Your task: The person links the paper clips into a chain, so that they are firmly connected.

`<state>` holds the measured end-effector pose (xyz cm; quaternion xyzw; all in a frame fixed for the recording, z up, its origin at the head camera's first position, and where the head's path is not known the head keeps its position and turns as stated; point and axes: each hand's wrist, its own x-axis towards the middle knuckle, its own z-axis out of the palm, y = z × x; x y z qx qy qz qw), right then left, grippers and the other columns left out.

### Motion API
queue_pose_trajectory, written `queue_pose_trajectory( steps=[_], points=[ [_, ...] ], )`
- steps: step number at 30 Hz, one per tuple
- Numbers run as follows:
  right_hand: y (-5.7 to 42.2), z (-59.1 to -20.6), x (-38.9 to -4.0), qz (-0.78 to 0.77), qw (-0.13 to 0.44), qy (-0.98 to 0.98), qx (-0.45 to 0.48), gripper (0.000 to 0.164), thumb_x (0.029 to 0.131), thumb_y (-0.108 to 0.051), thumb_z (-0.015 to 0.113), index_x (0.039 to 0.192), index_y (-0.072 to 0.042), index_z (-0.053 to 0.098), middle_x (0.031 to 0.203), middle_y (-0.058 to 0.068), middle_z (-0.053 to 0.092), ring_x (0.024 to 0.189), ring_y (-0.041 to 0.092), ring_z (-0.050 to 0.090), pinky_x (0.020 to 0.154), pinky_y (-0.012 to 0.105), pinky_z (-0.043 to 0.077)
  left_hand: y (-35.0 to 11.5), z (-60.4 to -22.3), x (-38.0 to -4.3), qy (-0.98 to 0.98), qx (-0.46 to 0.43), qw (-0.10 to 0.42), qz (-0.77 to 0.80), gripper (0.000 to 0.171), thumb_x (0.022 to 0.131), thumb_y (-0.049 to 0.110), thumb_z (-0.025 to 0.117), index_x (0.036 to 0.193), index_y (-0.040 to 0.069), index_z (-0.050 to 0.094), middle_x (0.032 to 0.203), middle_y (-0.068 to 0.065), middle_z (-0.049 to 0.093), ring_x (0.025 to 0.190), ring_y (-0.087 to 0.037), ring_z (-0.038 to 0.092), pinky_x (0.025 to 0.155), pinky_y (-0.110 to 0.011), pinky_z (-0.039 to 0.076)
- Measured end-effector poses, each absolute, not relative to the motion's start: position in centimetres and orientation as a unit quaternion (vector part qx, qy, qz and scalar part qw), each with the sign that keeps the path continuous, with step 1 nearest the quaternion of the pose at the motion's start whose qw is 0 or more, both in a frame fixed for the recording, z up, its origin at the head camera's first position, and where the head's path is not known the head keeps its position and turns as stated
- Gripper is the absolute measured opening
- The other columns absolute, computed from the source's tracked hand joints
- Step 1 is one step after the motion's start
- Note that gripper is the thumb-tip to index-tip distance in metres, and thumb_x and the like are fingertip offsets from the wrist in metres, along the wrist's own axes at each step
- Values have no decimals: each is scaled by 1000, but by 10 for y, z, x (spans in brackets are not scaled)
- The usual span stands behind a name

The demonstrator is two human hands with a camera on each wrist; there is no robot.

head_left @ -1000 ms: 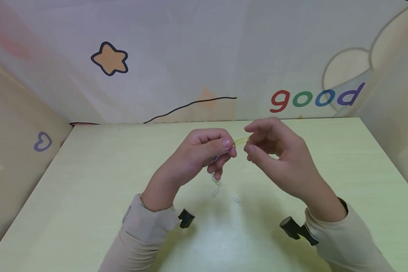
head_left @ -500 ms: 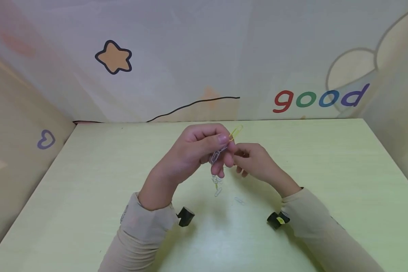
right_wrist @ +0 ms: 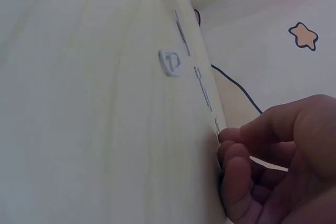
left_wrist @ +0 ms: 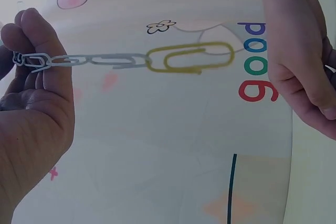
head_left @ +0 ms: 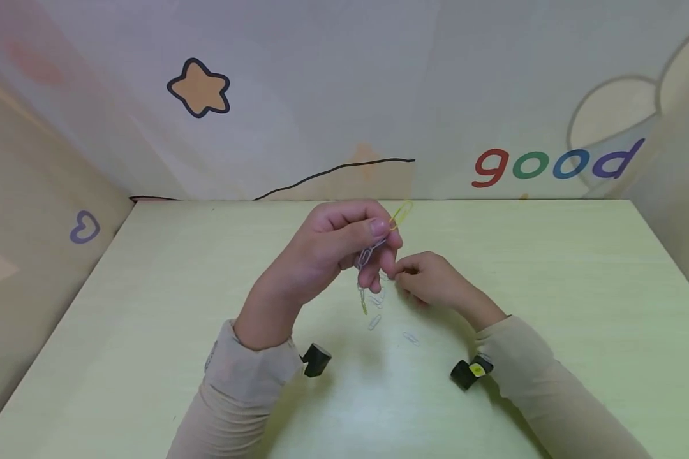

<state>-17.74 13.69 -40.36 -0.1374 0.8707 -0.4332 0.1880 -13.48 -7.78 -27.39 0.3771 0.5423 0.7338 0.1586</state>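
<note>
Nearest, low on either side of the paper-clip chain, are the left sleeve and the right sleeve, with the left wrist camera and the right wrist camera jutting out beside them; the left hand has thumb and forefinger clamped on the chain near its top, so that it hangs in the air above the table; an upper yellow clip points up from the chain's top, their join hidden by the fingers, while a lower yellow clip forms its bottom link; loose silver clips lie on the table beneath the chain and to its right; the right hand, right of the chain and down by the tabletop, has thumb and fingers drawn together next to a clip, though I cannot tell whether they grip it; beyond the chain stands the wall.

A slackened pinch could, I judge, let the chain drop and tangle; a poorly seated link might slip out under a tug; a flat clip could skid off if fingertips catch only its edge.

Counted: two sleeves, two cameras, two hands; one chain; two yellow clips; at least three silver links, the rest too bunched to count; at least four loose clips, some blurred.
</note>
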Motion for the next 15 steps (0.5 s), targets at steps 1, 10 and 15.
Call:
queue_pose_trajectory(
  steps=[1,10,15],
  points=[
    [136,-403,-177,-425,183,876,-139,16,96,-9,53,99,-7,69,56,2,46,47,16,44,49,29,38,-78,-274,-135,541,378,159,734,20,99,5,47,90,-7,61,74,-12,63,51,-21,49,54,-36,53],
    [131,-404,-174,-359,117,907,-189,18,94,-6,53,94,-13,70,65,0,50,64,17,49,61,32,38,-79,-273,-134,530,388,160,737,19,99,5,48,91,-8,61,73,-11,64,52,-20,52,54,-36,53],
    [130,-402,-172,-338,99,914,-202,18,95,-8,55,92,-14,72,69,-3,54,73,18,51,67,33,39,-80,-273,-134,532,389,159,735,20,99,5,48,91,-9,60,72,-13,64,53,-21,52,54,-36,53]
  ],
)
